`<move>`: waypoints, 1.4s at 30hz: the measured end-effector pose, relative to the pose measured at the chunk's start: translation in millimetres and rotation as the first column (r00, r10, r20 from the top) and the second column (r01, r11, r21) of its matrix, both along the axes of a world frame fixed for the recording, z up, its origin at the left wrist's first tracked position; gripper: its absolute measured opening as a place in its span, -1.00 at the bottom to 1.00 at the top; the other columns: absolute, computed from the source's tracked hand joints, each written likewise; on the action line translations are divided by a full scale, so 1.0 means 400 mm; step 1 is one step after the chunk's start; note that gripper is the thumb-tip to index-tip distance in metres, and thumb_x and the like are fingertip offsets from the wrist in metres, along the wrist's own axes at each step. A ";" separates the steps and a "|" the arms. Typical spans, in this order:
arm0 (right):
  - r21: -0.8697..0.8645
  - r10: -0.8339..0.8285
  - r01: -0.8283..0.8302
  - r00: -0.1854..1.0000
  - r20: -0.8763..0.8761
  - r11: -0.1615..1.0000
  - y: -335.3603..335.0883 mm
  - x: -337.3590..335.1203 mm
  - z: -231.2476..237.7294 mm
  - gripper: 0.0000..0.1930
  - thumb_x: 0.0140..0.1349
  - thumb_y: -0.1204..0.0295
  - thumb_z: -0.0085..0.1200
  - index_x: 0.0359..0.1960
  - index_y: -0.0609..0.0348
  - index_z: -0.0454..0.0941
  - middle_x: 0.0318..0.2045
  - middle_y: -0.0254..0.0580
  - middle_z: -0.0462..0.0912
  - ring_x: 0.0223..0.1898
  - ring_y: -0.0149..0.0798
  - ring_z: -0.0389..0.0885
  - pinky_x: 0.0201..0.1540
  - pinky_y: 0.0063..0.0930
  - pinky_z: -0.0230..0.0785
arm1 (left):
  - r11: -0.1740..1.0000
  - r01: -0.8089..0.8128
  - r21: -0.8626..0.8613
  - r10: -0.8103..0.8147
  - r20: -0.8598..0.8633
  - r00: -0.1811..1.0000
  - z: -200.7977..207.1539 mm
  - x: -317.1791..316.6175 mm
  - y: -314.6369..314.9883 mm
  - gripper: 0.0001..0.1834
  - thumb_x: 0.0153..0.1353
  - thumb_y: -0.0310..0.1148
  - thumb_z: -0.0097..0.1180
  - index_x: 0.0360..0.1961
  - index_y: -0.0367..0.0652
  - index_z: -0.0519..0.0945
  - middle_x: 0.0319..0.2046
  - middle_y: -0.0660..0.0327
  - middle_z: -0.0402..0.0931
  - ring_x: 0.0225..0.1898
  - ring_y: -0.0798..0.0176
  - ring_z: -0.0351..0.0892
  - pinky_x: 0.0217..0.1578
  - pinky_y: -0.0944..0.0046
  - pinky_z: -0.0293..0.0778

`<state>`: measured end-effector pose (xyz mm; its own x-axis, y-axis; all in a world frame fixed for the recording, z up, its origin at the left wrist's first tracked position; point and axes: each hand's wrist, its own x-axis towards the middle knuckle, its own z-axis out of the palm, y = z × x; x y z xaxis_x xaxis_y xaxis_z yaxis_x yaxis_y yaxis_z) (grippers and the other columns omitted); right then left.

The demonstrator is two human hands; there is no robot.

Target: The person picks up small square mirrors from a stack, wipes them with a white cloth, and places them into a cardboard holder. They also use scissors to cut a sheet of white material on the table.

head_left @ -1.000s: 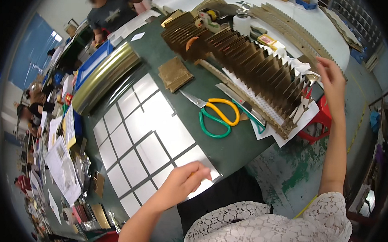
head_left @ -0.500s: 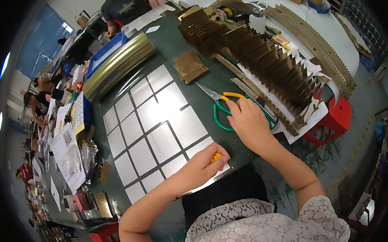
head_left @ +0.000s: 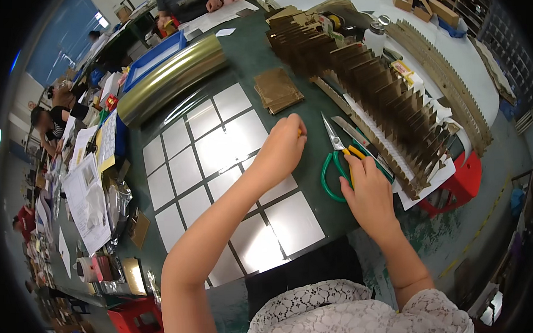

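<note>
My right hand (head_left: 368, 189) is closed on scissors (head_left: 332, 163) with green handles and a yellow section near the neck, resting on the green table with the blades pointing away. My left hand (head_left: 284, 145) is a fist above the right side of a grid of silvery square sheets (head_left: 186, 170). A small yellow-orange piece (head_left: 300, 131) peeks out between its fingers; most of it is hidden, so its kind is unclear. Beyond that hand lies a stack of brown square plates (head_left: 278, 88). A flat metal blade-like strip (head_left: 348, 130) is beside the scissors.
A long row of upright brown plates (head_left: 357, 73) occupies the right of the table (head_left: 312, 194). At the back left, a gold roll (head_left: 173, 81) lies by a blue tray (head_left: 155, 61). Papers (head_left: 86, 198) clutter the left; a red stool (head_left: 457, 182) stands right. A person (head_left: 188, 4) is across the table.
My left hand has moved away from the near edge toward the brown stack, still closed on the yellow-orange piece. My right hand has shifted right and nearer; the scissors have turned with it.
</note>
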<state>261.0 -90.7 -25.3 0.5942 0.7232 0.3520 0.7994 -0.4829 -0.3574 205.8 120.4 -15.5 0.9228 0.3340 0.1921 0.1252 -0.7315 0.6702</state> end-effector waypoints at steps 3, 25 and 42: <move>0.011 -0.022 0.022 1.000 -0.005 1.000 0.003 -0.007 -0.018 -0.57 0.08 0.46 0.20 0.01 0.26 0.46 -0.29 -0.08 0.42 -0.31 -0.07 0.52 -0.25 -0.24 0.40 | 0.998 -0.019 0.067 0.023 -0.053 0.998 -0.035 0.070 0.028 -0.82 0.19 -0.48 0.08 -0.21 -0.26 0.41 -0.18 -0.11 0.43 -0.12 -0.15 0.47 -0.10 0.08 0.41; -0.045 0.009 0.004 0.959 0.282 0.999 -0.027 0.080 0.021 -0.70 0.14 0.52 0.11 -0.08 0.32 0.48 -0.28 -0.10 0.48 -0.20 -0.07 0.48 -0.18 -0.26 0.37 | 0.962 -0.065 -0.266 0.035 -0.116 0.993 0.178 -0.412 -0.100 -0.68 0.23 -0.44 0.14 0.02 -0.26 0.53 -0.26 0.12 0.55 -0.27 0.31 0.51 -0.20 0.32 0.45; -0.142 -0.102 0.162 0.928 0.359 0.977 -0.003 0.037 -0.025 -0.64 0.17 0.47 0.09 0.01 0.30 0.46 -0.21 -0.06 0.50 -0.14 -0.06 0.46 -0.13 -0.25 0.42 | 0.210 -0.155 -0.965 -0.127 -0.185 0.975 -0.096 -0.650 -0.292 -0.65 0.35 -0.37 0.05 0.11 -0.27 0.44 -0.15 0.17 0.56 -0.12 0.35 0.55 -0.12 0.36 0.47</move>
<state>275.8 -91.9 -35.2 0.5499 0.7126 0.4356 0.7837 -0.6206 0.0258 -54.0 3.8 -53.8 0.8784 0.1391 -0.4572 0.3442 0.4797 0.8071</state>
